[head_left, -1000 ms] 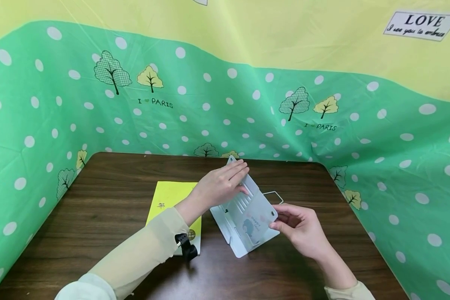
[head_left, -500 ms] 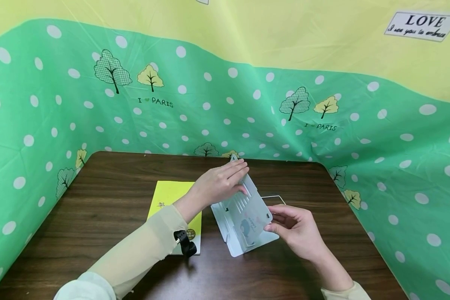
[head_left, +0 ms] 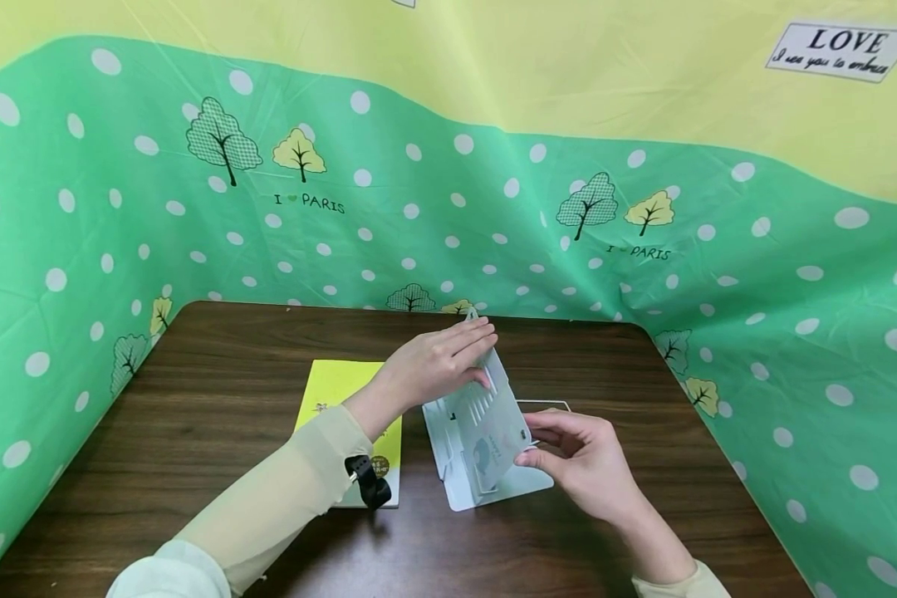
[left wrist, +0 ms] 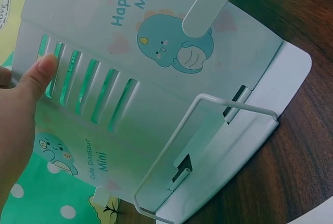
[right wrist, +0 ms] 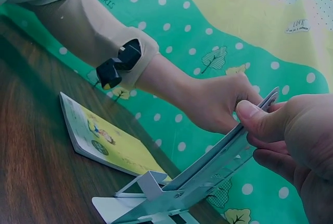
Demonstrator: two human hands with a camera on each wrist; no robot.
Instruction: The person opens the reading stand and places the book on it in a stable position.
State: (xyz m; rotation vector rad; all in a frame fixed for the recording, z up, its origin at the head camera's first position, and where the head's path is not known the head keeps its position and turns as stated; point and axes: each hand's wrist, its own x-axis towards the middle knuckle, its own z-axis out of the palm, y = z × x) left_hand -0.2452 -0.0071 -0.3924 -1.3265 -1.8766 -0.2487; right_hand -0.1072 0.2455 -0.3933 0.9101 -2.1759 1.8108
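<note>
A pale bookstand [head_left: 497, 453] stands propped on the table, its slotted panel tilted back over a flat base [head_left: 459, 494]. In the left wrist view the panel [left wrist: 171, 94] shows blue dinosaur prints, and a bent wire [left wrist: 171, 148] rises from the base. My left hand [head_left: 441, 364] grips the panel near its upper edge, thumb [left wrist: 39, 78] on the front by the slots. My right hand [head_left: 594, 465] pinches the panel's right edge between thumb and fingers, as the right wrist view shows with the thumb [right wrist: 255, 117] on top. Behind the panel, a wire support [head_left: 556, 404] sticks out.
A yellow booklet [head_left: 340, 382] lies left of the stand, partly under the left forearm. A black strap device [head_left: 370, 482] sits on the left wrist. The dark wooden table [head_left: 239, 365] ends at a green and yellow printed cloth [head_left: 493, 224] behind and at both sides.
The bookstand has turned slightly, its panel's right edge swinging left and a little down. My right hand has moved left with it, while my left hand stays almost in place.
</note>
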